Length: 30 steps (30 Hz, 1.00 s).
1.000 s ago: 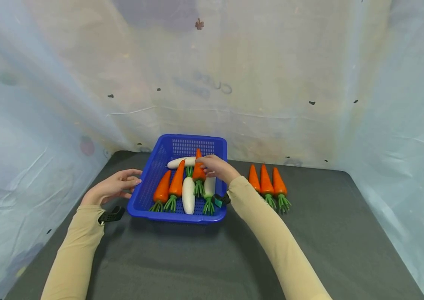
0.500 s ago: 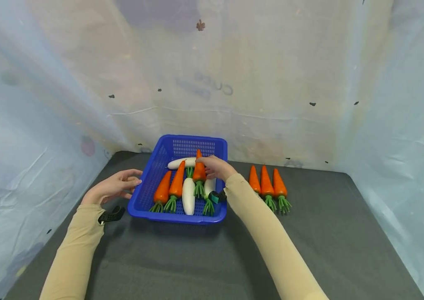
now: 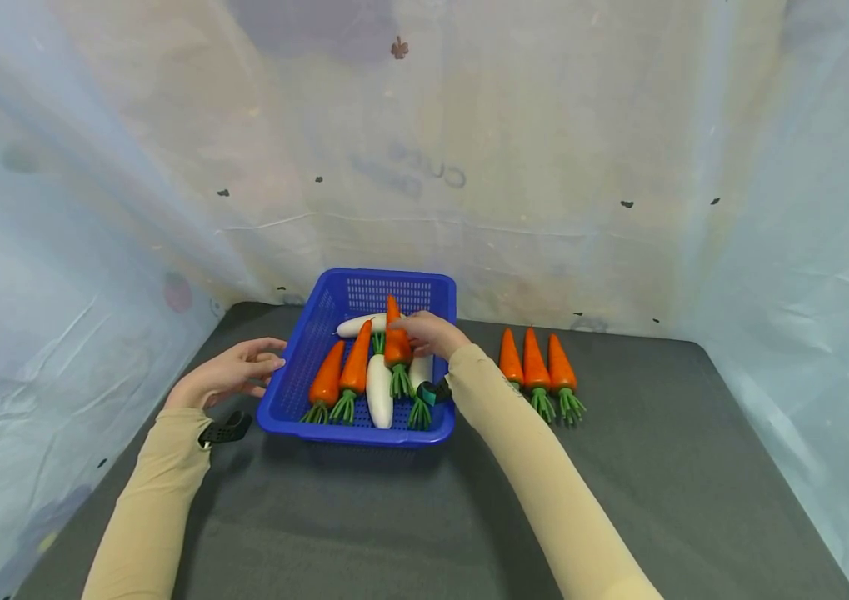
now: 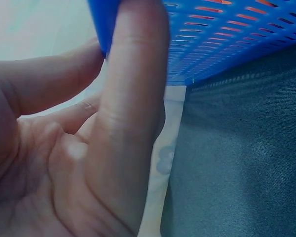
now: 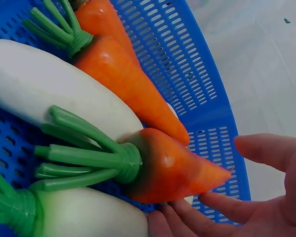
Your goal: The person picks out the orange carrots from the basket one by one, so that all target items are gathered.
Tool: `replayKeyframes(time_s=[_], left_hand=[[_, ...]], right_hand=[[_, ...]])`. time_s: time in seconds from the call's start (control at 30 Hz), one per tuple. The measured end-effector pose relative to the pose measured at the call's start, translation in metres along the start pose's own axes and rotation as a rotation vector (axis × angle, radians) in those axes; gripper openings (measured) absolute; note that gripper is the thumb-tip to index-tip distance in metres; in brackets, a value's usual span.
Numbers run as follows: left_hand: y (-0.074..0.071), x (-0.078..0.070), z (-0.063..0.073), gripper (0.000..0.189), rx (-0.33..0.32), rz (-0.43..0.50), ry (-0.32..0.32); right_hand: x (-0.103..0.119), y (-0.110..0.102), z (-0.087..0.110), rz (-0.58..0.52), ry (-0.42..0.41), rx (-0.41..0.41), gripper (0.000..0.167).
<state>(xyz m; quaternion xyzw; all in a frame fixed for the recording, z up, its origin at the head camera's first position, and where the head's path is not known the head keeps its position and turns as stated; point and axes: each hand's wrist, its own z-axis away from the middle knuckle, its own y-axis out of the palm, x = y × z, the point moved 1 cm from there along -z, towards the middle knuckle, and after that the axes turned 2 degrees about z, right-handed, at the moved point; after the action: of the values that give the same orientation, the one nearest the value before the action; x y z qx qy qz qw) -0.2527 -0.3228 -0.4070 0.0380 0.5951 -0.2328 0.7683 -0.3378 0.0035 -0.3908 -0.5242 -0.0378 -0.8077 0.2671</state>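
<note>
In the head view my left hand (image 3: 232,372) is at the left rim of a blue plastic basket (image 3: 297,429), pinching that rim between its digits. The left wrist view shows a digit across the basket's blue edge (image 4: 99,24). My right hand (image 3: 431,333) is inside the basket beside an orange carrot (image 3: 397,346) with green stems, which lies over white radishes. Seen from the right wrist, lower fingers (image 5: 219,205) touch the carrot's side while the upper digit stands apart from it. Two more carrots (image 3: 354,362) and a white radish (image 3: 379,392) lie to its left.
Three carrots (image 3: 535,367) lie side by side on the dark table (image 3: 619,475), right of the basket. Another radish (image 3: 358,326) lies crosswise at the basket's far end, and one (image 3: 421,372) is partly under my right hand. Pale sheeting (image 3: 544,150) hangs behind the table.
The carrot at my right hand has shifted slightly left and away, its tip leaning left. My right hand has moved very little, and my left hand keeps its place at the rim.
</note>
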Motion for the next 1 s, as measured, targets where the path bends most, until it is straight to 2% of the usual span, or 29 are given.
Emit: replayKeyframes(time_s=[0.13,0.33,0.57,0.87,1.0], left_hand=[[0.0005,-0.0003,0.0002,0.058,-0.006,-0.006,-0.002],[0.0004,0.0002,-0.0008,0.057,-0.003,-0.003,-0.004],[0.0005,-0.0005,-0.0012,0.058,-0.002,-0.01,-0.001],[0.0006,-0.0006,-0.0021,0.055,0.006,-0.02,0.004],[-0.0006,0.0009,-0.0014,0.054,0.01,-0.013,0.001]], right_hand=[[-0.0014,0.0,-0.0026,0.054,-0.016,0.017,0.052],[-0.0033,0.0003,-0.0045,0.096,-0.016,0.044,0.058],[-0.003,0.0022,-0.0025,0.112,-0.024,0.071,0.056],[-0.0023,0.0032,0.0021,0.193,-0.043,0.042,0.057],[-0.0031,0.0051,0.0046,0.176,-0.066,0.04,0.055]])
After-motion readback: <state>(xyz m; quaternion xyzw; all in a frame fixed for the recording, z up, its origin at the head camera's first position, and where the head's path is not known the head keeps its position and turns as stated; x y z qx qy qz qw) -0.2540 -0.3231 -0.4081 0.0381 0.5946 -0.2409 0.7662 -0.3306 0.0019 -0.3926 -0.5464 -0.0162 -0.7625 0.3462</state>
